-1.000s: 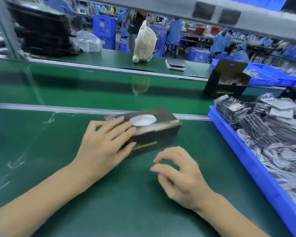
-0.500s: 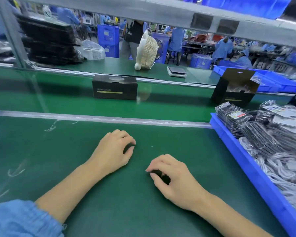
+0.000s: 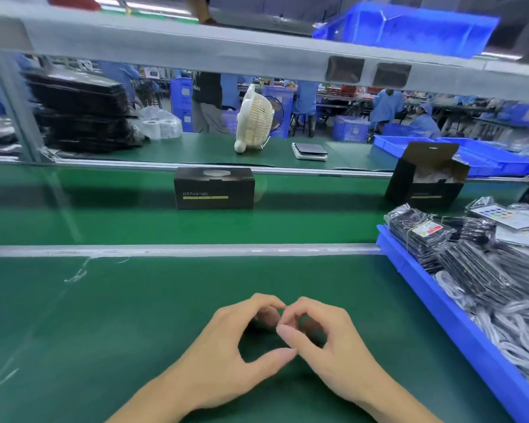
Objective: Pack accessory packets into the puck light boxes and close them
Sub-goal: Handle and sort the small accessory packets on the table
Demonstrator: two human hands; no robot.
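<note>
Both hands are rested low on the green counter (image 3: pixel 104 315), near the body and touching each other at the fingertips. The left hand (image 3: pixel 226 355) and the right hand (image 3: pixel 327 346) are each loosely curled, and nothing is seen held in either.

A closed puck light box (image 3: pixel 214 188) is noted on the conveyor belt (image 3: pixel 74 221), straight ahead of the hands and well apart from them, beyond the metal rail (image 3: pixel 180 250). Its long axis lies left to right, with the printed face toward the person.

An open puck light box (image 3: pixel 428 175) stands farther right on the same belt, flaps up, with something pale seen inside; what that is cannot be made out. It lies up and to the right of the hands, nearer the right hand.

The accessory packets (image 3: pixel 434 239) are piled in the blue bin (image 3: pixel 440 303) on the right, just beside the open box and directly outboard of the right hand.

Judgement: the closed box is taken as finished, and the open box as the next one to be packed. The coming move is expected to turn on a reach up and rightward, for which the right hand is the better placed; the left hand would have to cross over.
</note>
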